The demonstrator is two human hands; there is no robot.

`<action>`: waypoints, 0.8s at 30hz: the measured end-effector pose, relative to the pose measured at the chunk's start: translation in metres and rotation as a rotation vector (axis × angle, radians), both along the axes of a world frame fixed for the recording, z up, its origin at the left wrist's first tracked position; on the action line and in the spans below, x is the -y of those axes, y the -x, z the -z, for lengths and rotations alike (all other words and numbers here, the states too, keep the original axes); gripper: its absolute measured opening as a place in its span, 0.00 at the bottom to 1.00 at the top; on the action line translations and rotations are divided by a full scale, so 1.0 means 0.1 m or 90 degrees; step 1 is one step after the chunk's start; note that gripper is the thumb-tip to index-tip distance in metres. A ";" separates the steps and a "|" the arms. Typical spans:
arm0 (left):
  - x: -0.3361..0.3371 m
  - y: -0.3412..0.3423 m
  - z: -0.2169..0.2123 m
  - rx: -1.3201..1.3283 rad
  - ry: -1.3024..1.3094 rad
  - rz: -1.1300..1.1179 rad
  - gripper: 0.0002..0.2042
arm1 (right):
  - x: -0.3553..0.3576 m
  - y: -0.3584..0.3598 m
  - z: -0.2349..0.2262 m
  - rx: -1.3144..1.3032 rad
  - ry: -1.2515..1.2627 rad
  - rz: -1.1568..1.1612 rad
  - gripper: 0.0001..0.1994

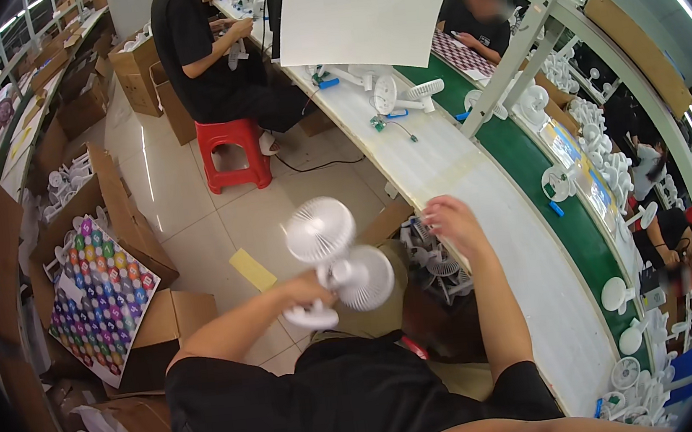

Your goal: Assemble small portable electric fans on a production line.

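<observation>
My left hand is closed around white handheld fans, held over my lap. At least two round fan heads show there, slightly smeared by motion, and the grip itself is partly hidden. Over the near edge of the white workbench hovers my right hand. Its fingers are loosely bent and apart, and I see nothing in them. Below that hand, beside my legs, a box holds a pile of white and grey fan parts.
Fan parts with a small circuit board lie farther up the bench, beside a green conveyor belt. A co-worker sits on a red stool; another person sits across the belt. Cardboard boxes and a dotted colourful sheet stand at left.
</observation>
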State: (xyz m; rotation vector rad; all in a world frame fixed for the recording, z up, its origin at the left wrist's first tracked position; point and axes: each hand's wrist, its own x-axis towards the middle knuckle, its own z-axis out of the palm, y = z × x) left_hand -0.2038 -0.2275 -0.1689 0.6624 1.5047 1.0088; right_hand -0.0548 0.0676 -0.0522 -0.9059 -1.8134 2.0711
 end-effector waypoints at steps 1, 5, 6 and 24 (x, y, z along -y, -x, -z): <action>-0.03 0.31 0.20 0.016 0.038 -0.017 0.18 | -0.21 -0.08 0.10 -0.001 0.002 0.001 0.09; -0.11 1.72 0.43 0.120 -0.148 -0.298 0.22 | -0.63 -0.23 0.48 0.036 -0.304 0.229 0.08; -0.12 2.06 0.40 0.116 -0.150 -0.298 0.22 | -0.64 -0.27 0.55 0.037 -0.345 0.230 0.08; -0.75 3.81 -1.04 0.143 -0.154 -0.926 0.24 | -0.57 -0.24 0.49 0.006 -0.527 0.226 0.07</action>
